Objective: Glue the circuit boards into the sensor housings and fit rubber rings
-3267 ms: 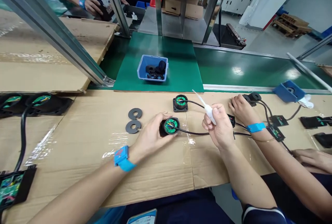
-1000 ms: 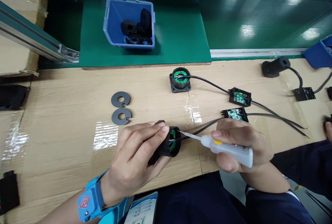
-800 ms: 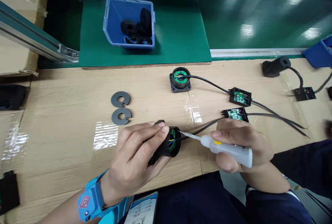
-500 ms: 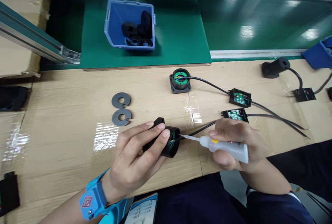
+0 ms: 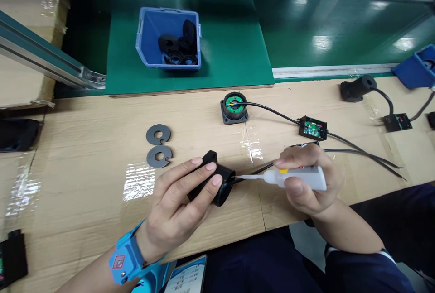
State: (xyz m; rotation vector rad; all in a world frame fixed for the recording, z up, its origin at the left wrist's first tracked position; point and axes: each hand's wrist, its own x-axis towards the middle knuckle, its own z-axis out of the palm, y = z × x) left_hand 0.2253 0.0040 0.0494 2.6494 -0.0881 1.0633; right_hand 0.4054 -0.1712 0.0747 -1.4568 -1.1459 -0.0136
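White bottle [image 5: 307, 178] levelled at the mouth of a black housing [image 5: 225, 174]

The person's left hand [image 5: 180, 202] grips the black housing just above the cardboard surface [image 5: 95, 148], near its front edge. The fingers lie over the top of the part; the thumb is hidden from view. The housing is tilted on its side, with its round mouth facing right. A black cable [image 5: 263, 169] leaves that mouth and runs off behind the right hand [image 5: 311, 184].

That hand pinches the white bottle between thumb and fingers, holding it nearly level. The bottle's thin nozzle [image 5: 251, 176] points left, its tip at the rim of the mouth; whether it touches the rim cannot be told.

Beyond the hands, a second housing [image 5: 235, 116] sits upright, a green circuit board showing inside it. Its cable [image 5: 272, 110] leads to an open circuit box [image 5: 312, 128]. The edge of another box [image 5: 306, 143] shows just above the right hand, which hides most of it.

To the left of the held part lie two grey notched rings, the upper ring [image 5: 152, 134] just beside the lower ring [image 5: 152, 156]. Farther back, a blue bin [image 5: 147, 35] with black round parts [image 5: 169, 44] inside stands on a green board [image 5: 231, 48]. A blue wristband [image 5: 127, 259] circles the left wrist.
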